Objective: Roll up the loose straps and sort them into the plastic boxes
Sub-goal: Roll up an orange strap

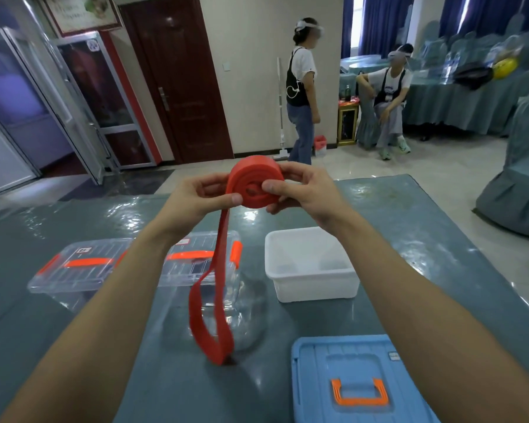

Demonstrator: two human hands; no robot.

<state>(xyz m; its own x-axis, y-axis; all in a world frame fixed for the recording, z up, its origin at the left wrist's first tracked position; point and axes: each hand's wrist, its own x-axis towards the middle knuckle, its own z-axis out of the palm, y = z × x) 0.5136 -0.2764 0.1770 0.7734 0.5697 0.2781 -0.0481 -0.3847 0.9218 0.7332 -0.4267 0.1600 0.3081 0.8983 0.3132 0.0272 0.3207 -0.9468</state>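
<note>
A red strap (251, 181) is partly wound into a thick coil held up above the table. My right hand (303, 190) grips the coil from the right, thumb on its face. My left hand (199, 193) pinches the strap at the coil's left edge. The loose end of the strap (211, 315) hangs down as a long loop, its bottom touching the table. Below stand an open white plastic box (310, 265), a clear box with orange clips (205, 261) and a second clear lidded box (74, 267).
A blue lid with an orange handle (358, 383) lies near the table's front right. The table has a glossy grey-blue cover (409, 227). Beyond it one person stands and another sits by a covered table. A covered chair (519, 190) stands at right.
</note>
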